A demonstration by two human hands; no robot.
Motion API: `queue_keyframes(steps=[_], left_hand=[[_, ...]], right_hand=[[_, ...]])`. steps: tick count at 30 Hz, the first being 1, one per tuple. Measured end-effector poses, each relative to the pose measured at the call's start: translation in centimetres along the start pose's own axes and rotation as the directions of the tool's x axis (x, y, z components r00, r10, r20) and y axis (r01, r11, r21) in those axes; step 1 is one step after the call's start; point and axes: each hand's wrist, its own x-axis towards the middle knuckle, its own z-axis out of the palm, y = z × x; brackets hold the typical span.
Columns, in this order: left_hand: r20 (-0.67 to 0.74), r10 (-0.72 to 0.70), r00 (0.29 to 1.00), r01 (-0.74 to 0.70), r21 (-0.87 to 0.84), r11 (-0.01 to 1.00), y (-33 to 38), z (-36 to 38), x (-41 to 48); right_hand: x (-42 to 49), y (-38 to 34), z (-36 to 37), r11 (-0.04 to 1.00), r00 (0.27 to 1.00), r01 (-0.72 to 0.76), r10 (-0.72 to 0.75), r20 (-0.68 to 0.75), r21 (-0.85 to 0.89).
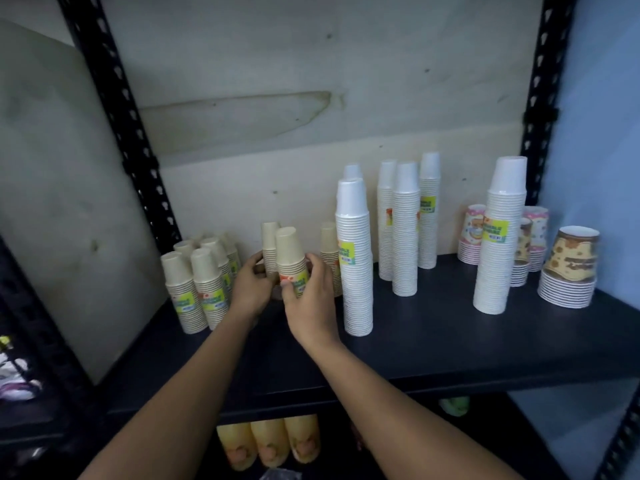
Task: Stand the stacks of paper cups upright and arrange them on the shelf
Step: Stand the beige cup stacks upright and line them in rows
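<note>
Standing upright on the shelf [433, 341], the front brown stack [290, 254] is held with its long axis vertical and its closed bottoms uppermost. It is gripped low down by the right hand [310, 299], whose fingers are curled over the coloured label. The left hand [251, 289] is brought in from the other side, thumb raised and fingers bent toward the base. Whether it grips that stack, holds the rear brown stack [270, 242] just behind, or merely steadies both cannot be told. The gripped stack lies directly ahead of both hands, slightly nearer the right one.

The coming placement is judged to turn on one gap. The cluster of brown stacks [201, 282] stands to the left, the tall white stack [355, 265] close on the right, and the held stack sits between them. A short slide leftward would be needed to join it to its kind without tipping it.

The foot of the held stack is hidden by the hands, so contact with the shelf is not confirmed. Another brown stack [328, 249] is partly covered by the white one. Label print is too blurred to read.
</note>
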Motion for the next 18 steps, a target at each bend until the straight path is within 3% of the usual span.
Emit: queue_keyframes(steps=[11,18], left_hand=[[-0.03,0.039,0.999,-0.039,-0.025,0.999,3.3,-4.9,-8.5],[-0.148,-0.011,0.989,0.015,0.031,0.999,2.3,-11.1,-12.1]], right_hand=[[-3.6,-3.7,-2.3,0.998,0.999,0.051,-0.051,0.014,0.037],[-6.3,-5.4,-1.3,0.997,0.995,0.014,-0.021,0.095,0.075]])
